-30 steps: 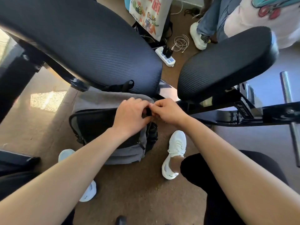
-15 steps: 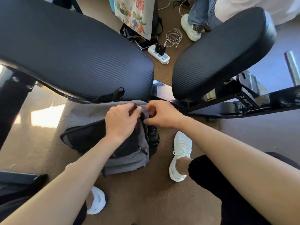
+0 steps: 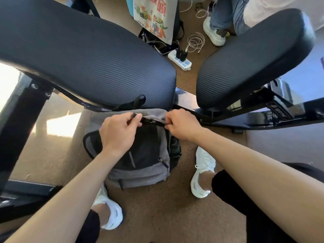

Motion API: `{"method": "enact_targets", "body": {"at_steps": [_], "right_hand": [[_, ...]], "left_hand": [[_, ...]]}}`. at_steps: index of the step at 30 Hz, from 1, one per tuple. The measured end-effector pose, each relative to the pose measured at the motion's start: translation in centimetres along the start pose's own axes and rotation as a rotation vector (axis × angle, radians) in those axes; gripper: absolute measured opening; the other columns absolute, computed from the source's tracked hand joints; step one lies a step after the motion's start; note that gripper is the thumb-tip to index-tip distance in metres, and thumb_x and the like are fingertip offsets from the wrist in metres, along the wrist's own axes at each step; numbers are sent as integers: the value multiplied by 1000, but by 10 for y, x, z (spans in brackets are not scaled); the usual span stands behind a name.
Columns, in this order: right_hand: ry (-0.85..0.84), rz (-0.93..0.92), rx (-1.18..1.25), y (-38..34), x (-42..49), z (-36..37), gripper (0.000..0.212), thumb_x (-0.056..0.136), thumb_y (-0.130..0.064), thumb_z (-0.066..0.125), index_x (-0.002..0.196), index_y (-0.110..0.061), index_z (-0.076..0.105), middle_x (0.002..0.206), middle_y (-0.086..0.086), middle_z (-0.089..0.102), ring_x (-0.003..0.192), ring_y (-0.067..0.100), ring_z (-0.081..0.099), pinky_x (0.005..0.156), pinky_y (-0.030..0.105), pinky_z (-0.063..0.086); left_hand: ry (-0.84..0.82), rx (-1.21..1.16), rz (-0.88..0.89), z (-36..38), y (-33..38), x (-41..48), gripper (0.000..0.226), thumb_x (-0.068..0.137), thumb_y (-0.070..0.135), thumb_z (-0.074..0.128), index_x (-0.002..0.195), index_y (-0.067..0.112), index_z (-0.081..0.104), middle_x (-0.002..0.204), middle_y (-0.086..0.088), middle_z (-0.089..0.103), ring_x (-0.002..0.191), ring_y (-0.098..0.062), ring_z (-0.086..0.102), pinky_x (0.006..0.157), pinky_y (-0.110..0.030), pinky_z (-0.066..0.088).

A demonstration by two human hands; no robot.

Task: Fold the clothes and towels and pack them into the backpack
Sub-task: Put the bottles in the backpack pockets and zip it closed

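Left hand [image 3: 119, 133], right hand [image 3: 182, 125] pinch backpack [image 3: 140, 174] top; bench label [image 3: 278, 111] illegible.

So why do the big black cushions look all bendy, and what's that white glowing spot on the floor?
Head view: the wide-angle lens bows the black ribbed cushions into curves; the glowing spot is probably sunlight glare, blown out white on the glossy tan floor, left of the grey and black fabric backpack, which looks sharp.
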State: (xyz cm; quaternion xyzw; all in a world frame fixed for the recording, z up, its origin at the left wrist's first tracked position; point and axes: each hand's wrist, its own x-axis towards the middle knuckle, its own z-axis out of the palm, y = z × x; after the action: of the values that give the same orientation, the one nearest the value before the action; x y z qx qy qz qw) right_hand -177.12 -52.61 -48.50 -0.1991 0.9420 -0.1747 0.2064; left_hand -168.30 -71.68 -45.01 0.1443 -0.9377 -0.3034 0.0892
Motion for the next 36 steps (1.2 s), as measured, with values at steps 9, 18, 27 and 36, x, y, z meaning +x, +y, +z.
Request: {"method": "enact_targets", "body": {"at_steps": [9,18,27,36], "right_hand": [[-73,122,6,-1,3,-10,25,80,-17,68,61,-18,52,75,6,63,78,33,63,68,42,55],[-54,64,-15,-7,2,-11,27,91,-36,65,71,-24,53,85,2,65,84,27,62,73,39,53],[-2,-19,52,-10,4,-8,9,97,-33,59,93,-26,61,102,5,68,97,29,62,84,48,53],[-59,20,84,-3,6,-9,25,100,-33,54,76,-28,56,90,2,66,88,26,62,78,46,54]], "left_hand": [[79,-306,-166,-71,-33,18,24,98,33,61,83,25,78,80,5,76,79,-16,72,85,-42,60],[-204,61,177,-7,-8,8,36,87,44,70,119,26,71,112,5,70,103,-20,62,93,-41,52],[-141,393,236,34,16,8,31,83,51,75,97,23,73,96,-1,68,93,-26,64,78,-39,47],[-109,448,171,45,21,0,29,89,47,71,101,21,75,100,-2,69,98,-26,64,81,-41,47]]}}
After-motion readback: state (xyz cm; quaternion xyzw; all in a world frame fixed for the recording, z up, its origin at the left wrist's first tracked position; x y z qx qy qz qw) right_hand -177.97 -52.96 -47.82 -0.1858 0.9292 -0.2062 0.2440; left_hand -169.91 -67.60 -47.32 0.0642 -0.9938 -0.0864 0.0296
